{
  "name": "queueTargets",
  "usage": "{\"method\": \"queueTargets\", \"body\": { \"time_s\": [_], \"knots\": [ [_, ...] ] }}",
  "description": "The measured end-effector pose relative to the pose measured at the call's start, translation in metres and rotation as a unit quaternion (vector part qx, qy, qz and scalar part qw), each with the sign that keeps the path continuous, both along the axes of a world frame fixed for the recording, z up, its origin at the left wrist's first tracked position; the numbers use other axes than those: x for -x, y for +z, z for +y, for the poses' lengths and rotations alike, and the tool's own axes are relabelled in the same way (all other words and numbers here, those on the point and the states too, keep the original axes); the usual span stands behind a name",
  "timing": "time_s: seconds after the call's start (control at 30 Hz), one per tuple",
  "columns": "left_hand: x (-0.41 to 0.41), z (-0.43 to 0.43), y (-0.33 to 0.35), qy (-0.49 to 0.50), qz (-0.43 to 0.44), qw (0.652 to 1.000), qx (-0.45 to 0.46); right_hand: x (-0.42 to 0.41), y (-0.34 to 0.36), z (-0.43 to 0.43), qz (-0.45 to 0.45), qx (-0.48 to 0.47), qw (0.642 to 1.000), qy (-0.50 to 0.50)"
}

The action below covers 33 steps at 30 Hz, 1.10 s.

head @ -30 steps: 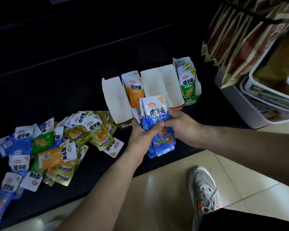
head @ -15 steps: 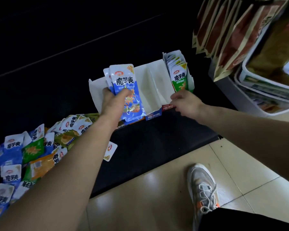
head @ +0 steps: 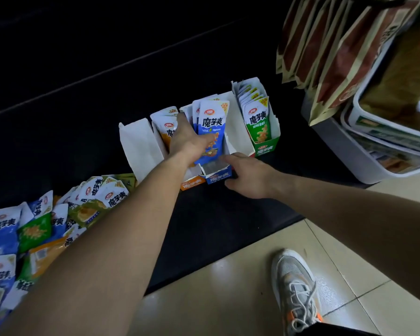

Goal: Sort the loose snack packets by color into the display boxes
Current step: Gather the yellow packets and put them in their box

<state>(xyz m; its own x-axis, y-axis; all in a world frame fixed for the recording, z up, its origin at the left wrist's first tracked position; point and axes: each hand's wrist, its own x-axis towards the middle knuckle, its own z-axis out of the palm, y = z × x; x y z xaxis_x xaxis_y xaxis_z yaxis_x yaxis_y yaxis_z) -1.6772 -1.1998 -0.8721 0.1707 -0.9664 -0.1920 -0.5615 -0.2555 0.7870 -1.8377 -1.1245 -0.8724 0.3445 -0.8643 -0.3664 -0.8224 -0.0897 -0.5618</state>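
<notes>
Nearest, along the dark shelf's [head: 204, 226] front-left edge, the loose packets [head: 34, 234] lie in a heap, unsorted; further in, the right hand [head: 247, 175], fingers spread, steadies the blue display box [head: 217, 177]; the left hand [head: 187, 139] is clamped on a stack of blue packets [head: 211, 127], half inside it; next, I judge, seat the stack and let go.

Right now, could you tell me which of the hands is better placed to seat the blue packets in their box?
Left. The left hand already grips the blue packets directly above the blue box; the right hand only rests against that box's front, steadying it.
</notes>
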Motion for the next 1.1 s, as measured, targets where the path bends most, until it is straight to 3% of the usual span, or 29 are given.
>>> {"method": "queueTargets", "body": {
  "time_s": [0.07, 0.27, 0.33, 0.47, 0.67, 0.93, 1.1],
  "knots": [
    [-0.003, -0.002, -0.003, -0.028, -0.031, 0.999, 0.002, 0.0, -0.003, -0.002, 0.019, 0.006, 1.0, 0.023],
    [-0.002, -0.001, -0.01, -0.091, -0.24, 0.963, 0.077, 0.0, -0.004, -0.003, 0.036, 0.02, 0.998, 0.041],
    [-0.002, -0.002, -0.009, -0.084, -0.255, 0.96, 0.081, -0.001, -0.005, -0.002, 0.048, 0.021, 0.997, 0.052],
    [-0.006, -0.004, -0.003, -0.08, -0.204, 0.971, 0.096, -0.001, -0.005, -0.003, 0.076, 0.021, 0.994, 0.081],
    [-0.021, -0.005, -0.001, -0.11, -0.327, 0.927, 0.148, -0.005, 0.0, -0.005, 0.1, 0.023, 0.99, 0.101],
    [-0.054, 0.02, 0.022, -0.129, -0.234, 0.95, 0.163, -0.019, 0.038, -0.001, 0.131, 0.047, 0.984, 0.114],
    [-0.129, 0.094, 0.049, -0.115, -0.214, 0.968, 0.066, -0.059, 0.087, 0.009, 0.155, 0.049, 0.974, 0.157]
  ]
}}
